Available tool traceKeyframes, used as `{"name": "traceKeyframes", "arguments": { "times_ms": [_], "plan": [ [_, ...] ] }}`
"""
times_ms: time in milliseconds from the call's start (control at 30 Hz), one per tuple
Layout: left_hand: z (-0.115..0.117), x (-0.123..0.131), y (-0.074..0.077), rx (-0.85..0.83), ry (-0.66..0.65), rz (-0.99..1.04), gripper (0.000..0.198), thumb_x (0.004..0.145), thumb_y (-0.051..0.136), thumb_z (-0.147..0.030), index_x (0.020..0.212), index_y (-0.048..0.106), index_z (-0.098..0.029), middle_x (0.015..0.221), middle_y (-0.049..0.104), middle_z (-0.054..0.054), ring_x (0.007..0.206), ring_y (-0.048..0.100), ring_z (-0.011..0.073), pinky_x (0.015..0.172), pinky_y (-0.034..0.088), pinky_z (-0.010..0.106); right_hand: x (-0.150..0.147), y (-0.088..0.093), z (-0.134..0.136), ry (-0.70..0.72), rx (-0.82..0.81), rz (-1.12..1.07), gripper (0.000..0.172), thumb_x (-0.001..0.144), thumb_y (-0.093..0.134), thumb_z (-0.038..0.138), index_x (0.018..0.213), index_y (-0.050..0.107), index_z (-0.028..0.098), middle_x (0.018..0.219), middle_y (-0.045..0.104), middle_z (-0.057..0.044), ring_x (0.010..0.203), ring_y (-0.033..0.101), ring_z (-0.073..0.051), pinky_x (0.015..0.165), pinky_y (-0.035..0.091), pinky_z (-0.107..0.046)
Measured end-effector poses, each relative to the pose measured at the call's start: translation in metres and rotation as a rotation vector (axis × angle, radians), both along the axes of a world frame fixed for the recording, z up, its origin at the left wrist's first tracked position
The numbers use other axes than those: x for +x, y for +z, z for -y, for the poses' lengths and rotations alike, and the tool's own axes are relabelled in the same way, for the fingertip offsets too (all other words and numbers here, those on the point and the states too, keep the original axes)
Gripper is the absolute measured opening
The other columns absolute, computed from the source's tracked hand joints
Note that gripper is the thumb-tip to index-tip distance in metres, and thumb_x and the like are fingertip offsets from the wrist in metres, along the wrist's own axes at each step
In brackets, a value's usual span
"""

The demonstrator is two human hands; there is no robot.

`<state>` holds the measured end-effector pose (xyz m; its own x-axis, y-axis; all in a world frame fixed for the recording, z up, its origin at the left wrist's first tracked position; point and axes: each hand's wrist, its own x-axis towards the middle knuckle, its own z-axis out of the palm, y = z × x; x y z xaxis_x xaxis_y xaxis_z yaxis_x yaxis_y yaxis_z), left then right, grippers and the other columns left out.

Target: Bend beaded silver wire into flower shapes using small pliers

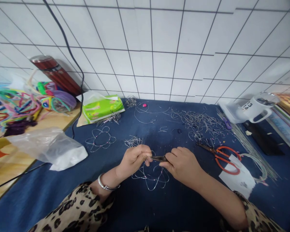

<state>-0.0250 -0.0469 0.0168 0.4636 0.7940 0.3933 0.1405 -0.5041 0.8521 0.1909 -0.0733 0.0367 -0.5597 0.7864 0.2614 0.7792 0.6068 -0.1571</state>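
My right hand (181, 164) is closed round a pair of pliers (159, 158), whose dark jaws point left. Pinched in the fingers of my left hand (135, 160) is a wire piece at the tips of those jaws; its far end is hidden by my fingers. Below both hands a flower-shaped wire loop (151, 185) with small pink beads hangs or lies over the blue cloth; whether it joins the pinched wire I cannot tell. A similar wire flower (101, 139) lies flat to the left.
Loose wire scraps (198, 124) cover the back right. Orange-handled scissors (228, 158) rest on white paper beside long straight wires (251, 145). A white mug (258, 108), green tissue pack (102, 109), plastic bag (55, 148) and red flask (56, 74) stand around. A black cable (72, 54) hangs left.
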Motion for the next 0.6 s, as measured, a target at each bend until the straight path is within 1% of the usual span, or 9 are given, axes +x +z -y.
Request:
{"name": "traceKeyframes", "arguments": {
  "times_ms": [133, 267, 433, 600],
  "plan": [
    [-0.001, -0.001, 0.0, 0.019, -0.01, -0.011, 0.01, 0.088, 0.044, -0.013, 0.083, 0.053, -0.014, 0.063, 0.06, 0.0, 0.052, 0.059, 0.007, 0.052, 0.049, 0.019, 0.0, -0.001, 0.0, -0.008, -0.014, 0.009, 0.041, 0.089, 0.035, 0.048, 0.072, 0.057, 0.017, 0.066, 0.052, -0.002, 0.062, 0.041, -0.013, 0.06, 0.026, -0.028],
    [-0.004, -0.003, -0.002, -0.001, -0.01, -0.057, 0.01, 0.088, 0.044, -0.013, 0.084, 0.053, -0.014, 0.063, 0.061, 0.0, 0.053, 0.06, 0.0072, 0.054, 0.049, 0.019, -0.001, -0.003, -0.001, -0.02, -0.021, 0.023, 0.041, 0.089, 0.035, 0.048, 0.072, 0.057, 0.018, 0.066, 0.052, -0.002, 0.063, 0.042, -0.014, 0.06, 0.027, -0.028],
    [-0.006, -0.001, -0.005, -0.111, 0.006, -0.124, 0.011, 0.089, 0.045, -0.018, 0.083, 0.053, -0.014, 0.065, 0.062, 0.0, 0.056, 0.062, 0.0084, 0.056, 0.049, 0.02, 0.001, -0.008, -0.004, -0.045, -0.018, 0.037, 0.042, 0.088, 0.035, 0.049, 0.072, 0.058, 0.018, 0.066, 0.053, -0.003, 0.063, 0.044, -0.014, 0.061, 0.027, -0.028],
    [-0.008, 0.004, -0.004, -0.283, 0.045, -0.101, 0.011, 0.088, 0.047, -0.025, 0.088, 0.051, -0.014, 0.069, 0.064, 0.0, 0.062, 0.063, 0.0104, 0.062, 0.051, 0.023, 0.003, -0.013, -0.007, -0.113, -0.009, 0.019, 0.043, 0.088, 0.037, 0.049, 0.07, 0.057, 0.017, 0.065, 0.054, -0.004, 0.064, 0.047, -0.014, 0.063, 0.03, -0.027]
  ]
}}
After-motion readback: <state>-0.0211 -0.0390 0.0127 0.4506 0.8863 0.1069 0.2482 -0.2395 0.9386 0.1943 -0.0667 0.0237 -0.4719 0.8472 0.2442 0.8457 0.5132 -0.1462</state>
